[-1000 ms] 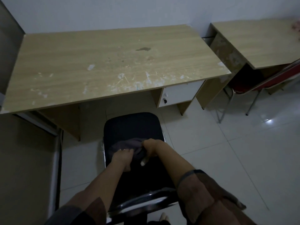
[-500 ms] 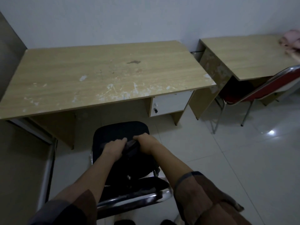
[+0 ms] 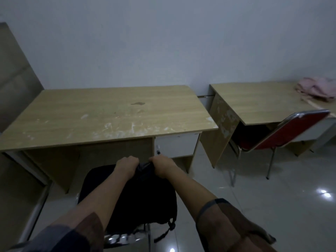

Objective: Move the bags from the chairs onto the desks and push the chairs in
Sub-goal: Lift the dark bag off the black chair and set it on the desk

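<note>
Head view is showing the left hand (image 3: 127, 165) and the right hand (image 3: 162, 165) working side by side, both curled tightly closed and pinching the top edge of a black bag (image 3: 138, 195), one fist on each side of a small bunched fold of dark fabric between them. Neither hand is sitting nearer than the other; they are gripping at about the same depth, just apart. From the fists the bag is hanging down and toward the near side, its long axis running from the held top to a lower end where a loose strap is dangling, and it is covering most of the black chair (image 3: 125, 239), of which only a strip of shiny metal frame is showing at the near edge. Whether the bag's bottom is touching the seat or already clear of it I cannot tell. Outward from the hands, the near desk (image 3: 109, 113) is lying straight ahead on the far side, its front edge above the fists as seen here, so the coming move looks to be a lift up and away over that edge onto the bare top. Off to the right, well apart, a second desk (image 3: 258, 102) is carrying a pink bag (image 3: 317, 89), with a red chair (image 3: 283, 131) standing partly under it, so that side seems largely done.
</note>
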